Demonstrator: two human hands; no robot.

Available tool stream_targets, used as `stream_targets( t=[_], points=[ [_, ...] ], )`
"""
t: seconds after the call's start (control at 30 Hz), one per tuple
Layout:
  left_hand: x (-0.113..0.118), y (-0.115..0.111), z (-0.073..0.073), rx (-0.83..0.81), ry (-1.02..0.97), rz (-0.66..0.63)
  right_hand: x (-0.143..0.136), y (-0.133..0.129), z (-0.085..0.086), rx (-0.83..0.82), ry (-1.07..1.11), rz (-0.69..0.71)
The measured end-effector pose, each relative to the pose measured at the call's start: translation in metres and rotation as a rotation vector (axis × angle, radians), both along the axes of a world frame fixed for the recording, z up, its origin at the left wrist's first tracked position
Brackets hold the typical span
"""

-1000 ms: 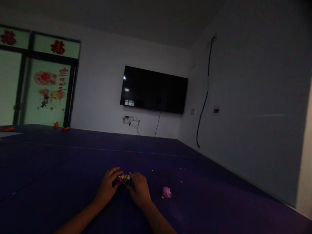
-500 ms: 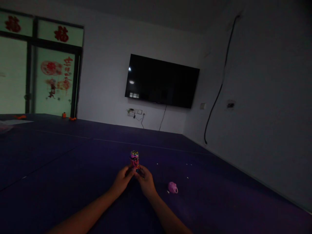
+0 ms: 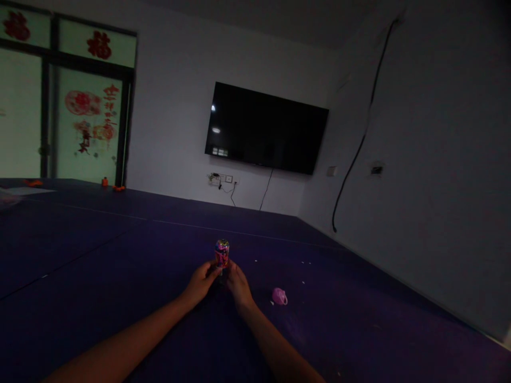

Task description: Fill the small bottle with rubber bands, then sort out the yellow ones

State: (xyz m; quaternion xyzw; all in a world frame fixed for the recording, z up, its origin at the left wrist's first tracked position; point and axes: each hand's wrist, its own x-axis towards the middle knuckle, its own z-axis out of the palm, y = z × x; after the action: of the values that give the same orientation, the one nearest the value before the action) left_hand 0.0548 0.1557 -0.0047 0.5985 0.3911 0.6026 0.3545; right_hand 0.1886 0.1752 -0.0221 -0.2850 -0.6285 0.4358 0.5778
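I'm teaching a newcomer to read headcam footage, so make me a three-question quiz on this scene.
1. True or false: the left hand is touching the colourful can, which is upright.
2. Which lies nearest the right hand: A) an orange item, B) the pink object, C) the glass door?
3. Fill in: the black television is mounted on the ____.

Key: 1 true; 2 B; 3 wall.
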Motion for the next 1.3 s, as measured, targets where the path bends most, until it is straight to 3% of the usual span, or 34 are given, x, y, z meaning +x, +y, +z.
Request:
stream_targets(
  t=[0.1,0.2,0.3,0.43,0.7,1.07,1.3],
  points=[
    [0.0,0.002,-0.001,-0.007,-0.011,0.016,-0.003,0.004,-0.003,-0.024,0.089,0.082],
    [-0.002,0.003,-0.003,-0.02,-0.022,0.026,0.0,0.007,-0.005,0.008,0.056,-0.107],
    [-0.003,0.004,-0.004,-0.029,-0.04,0.038,0.005,0.006,-0.005,0.036,-0.158,-0.343],
    [-0.004,0.002,-0.002,-0.048,-0.067,0.051,0.008,0.0,0.0,0.087,-0.38,-0.467],
    [-0.004,0.003,-0.003,-0.122,-0.207,0.078,0.006,-0.005,0.006,0.131,-0.472,-0.469],
    [-0.009,0.005,-0.001,-0.23,-0.413,0.074,0.001,-0.004,0.001,0.319,-0.573,-0.239],
    [-0.011,0.007,0.002,-0.298,-0.499,0.034,0.002,-0.008,-0.002,0.332,-0.667,-0.162]
  ],
)
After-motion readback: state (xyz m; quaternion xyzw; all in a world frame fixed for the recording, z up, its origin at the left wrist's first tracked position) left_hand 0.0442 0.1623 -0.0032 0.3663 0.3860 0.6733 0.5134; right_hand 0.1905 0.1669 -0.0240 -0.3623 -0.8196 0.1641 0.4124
